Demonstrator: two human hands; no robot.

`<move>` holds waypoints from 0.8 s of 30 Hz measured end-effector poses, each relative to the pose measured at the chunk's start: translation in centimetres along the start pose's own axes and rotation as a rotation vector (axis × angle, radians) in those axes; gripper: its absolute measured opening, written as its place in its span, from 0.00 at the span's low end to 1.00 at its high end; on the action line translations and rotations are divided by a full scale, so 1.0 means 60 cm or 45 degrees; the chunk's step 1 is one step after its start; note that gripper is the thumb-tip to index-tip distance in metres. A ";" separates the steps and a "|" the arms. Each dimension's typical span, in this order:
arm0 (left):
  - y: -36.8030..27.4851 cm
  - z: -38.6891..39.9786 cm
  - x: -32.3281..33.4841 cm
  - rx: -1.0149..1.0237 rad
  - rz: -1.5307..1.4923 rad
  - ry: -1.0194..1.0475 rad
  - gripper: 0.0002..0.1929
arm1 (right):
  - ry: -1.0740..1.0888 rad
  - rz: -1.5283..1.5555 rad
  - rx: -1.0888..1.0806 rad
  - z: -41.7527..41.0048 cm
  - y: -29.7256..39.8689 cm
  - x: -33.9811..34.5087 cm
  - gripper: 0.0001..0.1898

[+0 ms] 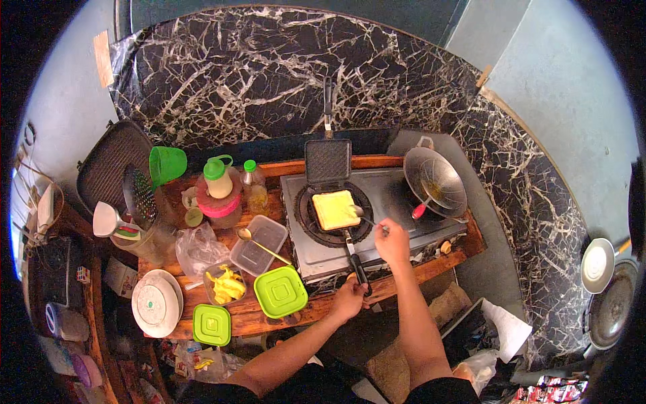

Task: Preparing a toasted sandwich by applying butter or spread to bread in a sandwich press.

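Observation:
My left hand (351, 298) grips the black handle (360, 272) of a hinged sandwich pan on the left burner of the gas stove (323, 257). The pan's ridged upper half (328, 160) is swung back, its own handle pointing at the wall. In the lower half lies a slice of bread (330, 211) with a yellow surface. My right hand (392, 241) holds a metal spoon (359, 211), its bowl at the bread's right side. Whether the spoon presses on the bread is hard to tell.
Right of the pan sits a wok (435, 182) with a red-handled utensil. To the left are a tub of yellow spread (225, 285), green lids (280, 292), a clear container (260, 242) with a spoon across it, stacked plates (156, 304), an oil bottle (255, 192) and a utensil holder (146, 242).

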State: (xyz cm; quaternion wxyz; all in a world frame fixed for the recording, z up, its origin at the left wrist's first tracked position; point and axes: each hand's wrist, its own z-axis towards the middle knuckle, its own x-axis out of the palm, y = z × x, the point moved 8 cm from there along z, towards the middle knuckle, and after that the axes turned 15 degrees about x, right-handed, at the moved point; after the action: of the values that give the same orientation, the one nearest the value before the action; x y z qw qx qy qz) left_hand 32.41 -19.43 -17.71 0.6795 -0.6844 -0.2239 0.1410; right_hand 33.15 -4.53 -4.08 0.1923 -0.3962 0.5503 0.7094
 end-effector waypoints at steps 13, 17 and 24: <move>-0.004 0.001 -0.002 -0.032 -0.075 -0.011 0.12 | -0.138 -0.029 -0.162 0.019 0.025 0.022 0.05; -0.010 0.000 0.012 -0.016 -0.001 0.040 0.13 | -0.038 -0.090 -0.208 0.074 0.032 0.059 0.06; 0.019 0.002 0.001 -0.042 0.040 0.037 0.13 | -0.020 -0.050 -0.209 0.076 0.079 0.060 0.07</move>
State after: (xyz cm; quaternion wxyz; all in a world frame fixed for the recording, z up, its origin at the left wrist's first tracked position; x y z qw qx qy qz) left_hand 32.54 -19.30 -18.82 0.6690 -0.7008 -0.2056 0.1380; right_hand 26.01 -2.39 -3.54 0.1773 -0.4156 0.4811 0.7513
